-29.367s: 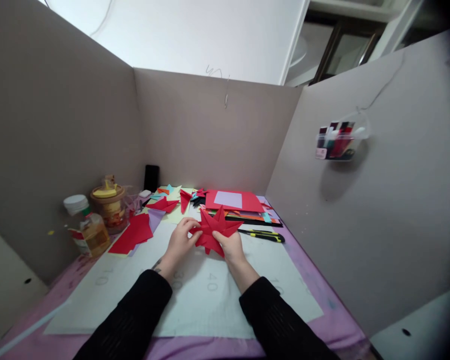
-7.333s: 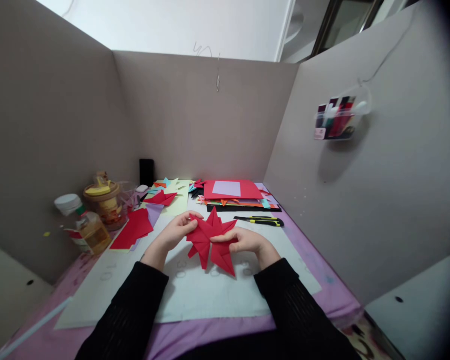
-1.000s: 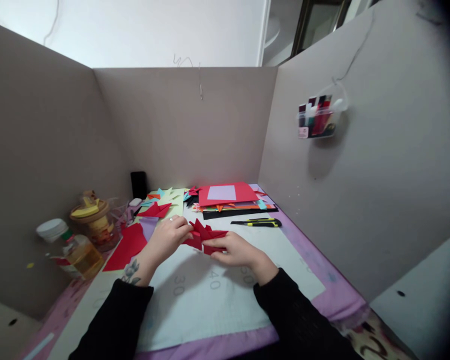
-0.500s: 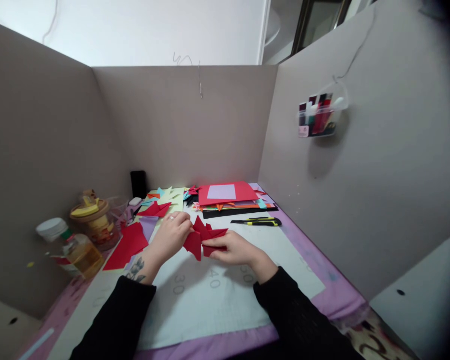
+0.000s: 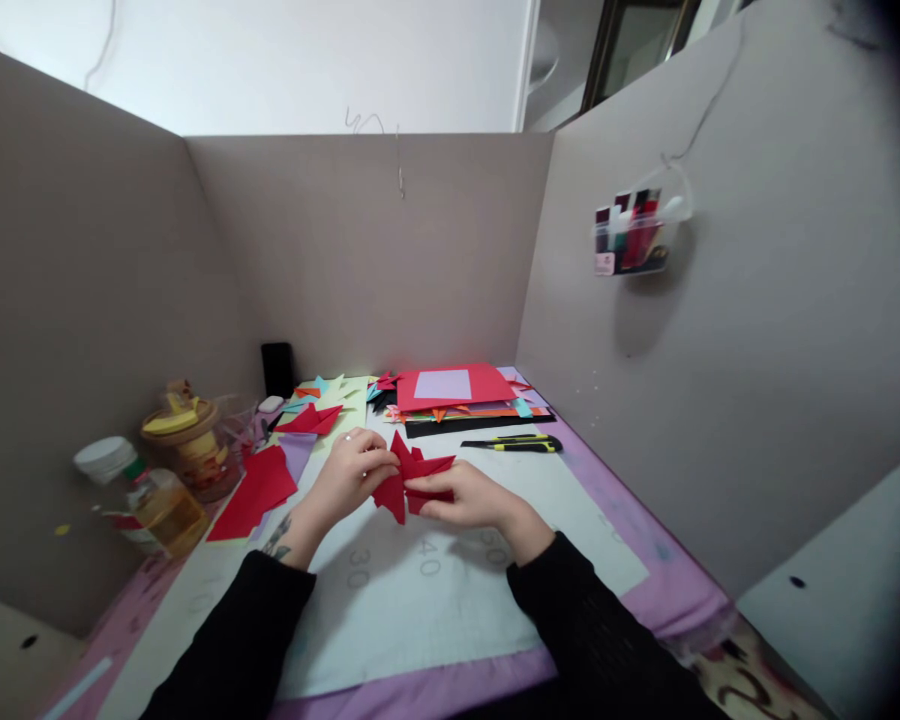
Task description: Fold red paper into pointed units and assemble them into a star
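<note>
A folded red paper figure with several pointed flaps is held between my hands, just above the white mat. My left hand, a ring on one finger, pinches the figure's left upper part between thumb and fingers. From the right, my right hand grips the other side, thumb below and fingers along a flap. My fingers hide parts of the folds. Left of my left hand lie a flat red paper sheet and another folded red paper piece.
Behind my hands lies a paper stack, with a utility knife before it. A bottle, a yellow-lidded cup and a black phone stand left. Grey panels enclose the table; a plastic container hangs right.
My left hand has shifted slightly right and its fingers now pinch the figure closer to its middle. The left flap of the figure looks narrower. My right hand stays nearly in place.
</note>
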The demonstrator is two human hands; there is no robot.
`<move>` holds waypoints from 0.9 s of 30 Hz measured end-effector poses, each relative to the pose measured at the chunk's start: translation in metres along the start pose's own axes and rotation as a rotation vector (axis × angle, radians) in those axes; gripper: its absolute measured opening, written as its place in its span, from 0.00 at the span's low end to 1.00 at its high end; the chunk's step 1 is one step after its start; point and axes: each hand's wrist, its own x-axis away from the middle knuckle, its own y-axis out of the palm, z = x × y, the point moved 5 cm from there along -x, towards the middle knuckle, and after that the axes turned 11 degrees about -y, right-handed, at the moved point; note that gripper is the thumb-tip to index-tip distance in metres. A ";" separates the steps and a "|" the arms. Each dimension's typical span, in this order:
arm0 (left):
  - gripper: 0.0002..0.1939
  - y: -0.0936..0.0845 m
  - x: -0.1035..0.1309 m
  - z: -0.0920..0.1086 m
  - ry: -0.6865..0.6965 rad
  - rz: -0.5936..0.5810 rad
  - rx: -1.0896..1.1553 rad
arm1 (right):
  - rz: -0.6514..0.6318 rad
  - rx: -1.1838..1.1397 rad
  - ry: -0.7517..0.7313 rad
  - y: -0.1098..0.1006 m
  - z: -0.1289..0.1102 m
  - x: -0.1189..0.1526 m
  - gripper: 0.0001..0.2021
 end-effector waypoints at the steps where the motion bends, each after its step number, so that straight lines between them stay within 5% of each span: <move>1: 0.07 0.001 -0.001 0.002 -0.024 0.000 -0.023 | -0.002 0.010 0.009 0.000 0.001 0.000 0.19; 12: 0.10 0.018 0.003 0.014 -0.245 0.138 -0.303 | -0.046 0.001 0.041 0.003 -0.004 -0.003 0.20; 21: 0.07 0.002 0.002 0.003 -0.148 0.062 0.156 | -0.021 -0.001 -0.009 -0.006 -0.016 -0.007 0.18; 27: 0.07 0.005 0.000 0.006 -0.170 0.052 0.118 | -0.031 0.036 0.004 -0.002 -0.010 -0.005 0.17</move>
